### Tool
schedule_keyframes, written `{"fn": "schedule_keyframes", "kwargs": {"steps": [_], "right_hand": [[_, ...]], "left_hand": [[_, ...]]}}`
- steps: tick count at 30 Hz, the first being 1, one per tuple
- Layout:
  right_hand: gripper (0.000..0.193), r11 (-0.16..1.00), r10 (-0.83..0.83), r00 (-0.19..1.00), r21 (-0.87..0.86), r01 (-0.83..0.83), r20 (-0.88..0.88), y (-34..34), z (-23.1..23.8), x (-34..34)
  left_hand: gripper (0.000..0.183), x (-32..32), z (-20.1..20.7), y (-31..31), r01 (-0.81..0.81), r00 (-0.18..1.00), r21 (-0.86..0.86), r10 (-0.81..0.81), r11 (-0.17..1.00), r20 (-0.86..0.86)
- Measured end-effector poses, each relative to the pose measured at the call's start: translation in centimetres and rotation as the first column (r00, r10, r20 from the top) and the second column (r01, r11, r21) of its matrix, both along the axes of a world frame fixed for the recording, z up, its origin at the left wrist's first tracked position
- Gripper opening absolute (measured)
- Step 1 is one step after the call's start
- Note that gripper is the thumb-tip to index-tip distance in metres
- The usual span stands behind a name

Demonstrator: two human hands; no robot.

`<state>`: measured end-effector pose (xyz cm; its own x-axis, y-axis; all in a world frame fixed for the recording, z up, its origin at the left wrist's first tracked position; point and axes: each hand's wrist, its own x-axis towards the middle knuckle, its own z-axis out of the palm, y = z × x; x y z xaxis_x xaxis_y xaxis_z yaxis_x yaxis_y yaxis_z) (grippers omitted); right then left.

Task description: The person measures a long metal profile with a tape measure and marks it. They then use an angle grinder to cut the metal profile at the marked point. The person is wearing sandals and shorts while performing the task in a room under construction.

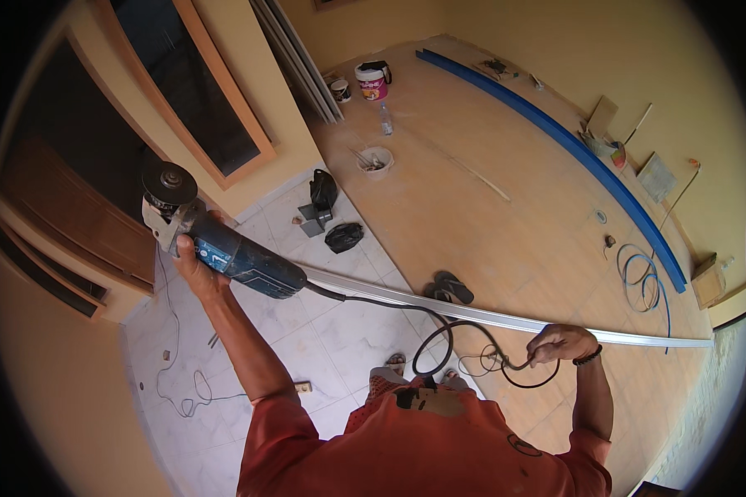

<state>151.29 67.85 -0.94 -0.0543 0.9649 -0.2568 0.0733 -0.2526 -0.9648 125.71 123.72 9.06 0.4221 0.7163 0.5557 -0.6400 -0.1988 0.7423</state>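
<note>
My left hand (197,267) is wrapped round the front of a blue angle grinder (244,261), raised at the left with its dark disc (169,182) uppermost. Part of that hand is hidden behind the tool's body. A black power cord (381,303) leaves the grinder's rear end and loops in front of my body. At the right, my right hand (559,344) pinches the cord, its fingers closed. Beyond the cord, a long silver metal profile (506,318) stretches across the view and passes just behind my right hand.
A long blue metal channel (555,132) lies along the right wall. Black sandals (449,287), a white bucket (375,163), a plastic bottle (386,118) and black bags (344,238) are on the floor. A thin cable with a socket (303,387) runs over the white tiles. Blue hose (646,277) lies coiled at right.
</note>
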Motion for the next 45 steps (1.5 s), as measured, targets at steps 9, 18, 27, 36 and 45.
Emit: {"fn": "schedule_keyframes", "kwargs": {"steps": [9, 18, 27, 36, 45], "right_hand": [[0.038, 0.22, -0.96, 0.175, 0.206, 0.953, 0.219, -14.1, -6.1, 10.4], [0.056, 0.602, -0.704, 0.121, 0.499, 0.623, 0.699, 1.2, 0.3, 5.8], [0.092, 0.805, -0.468, 0.882, 0.441, 0.398, 0.057, 19.3, 1.6, -9.5], [0.082, 0.653, -0.707, 0.708, 0.39, 0.649, 0.005, 14.5, -3.0, -6.6], [0.1, 0.705, -0.705, 0.653, 0.365, 0.608, 0.275, 8.2, -2.6, -4.2]], "left_hand": [[0.076, -0.9, -2.7, 2.4, 0.395, 0.847, -0.26, -0.239, 0.881, 0.474], [0.086, 5.0, -3.1, -6.3, 0.584, 0.787, -0.206, -0.486, 0.785, 0.38], [0.095, 12.8, -2.8, -19.4, 0.758, 0.644, -0.252, -0.752, 0.602, 0.14], [0.105, 15.2, -3.0, -26.5, 0.53, 0.836, -0.052, -0.532, 0.846, -0.134], [0.085, 17.8, -5.9, -30.4, 0.479, 0.809, -0.089, -0.479, 0.873, -0.342]]}}
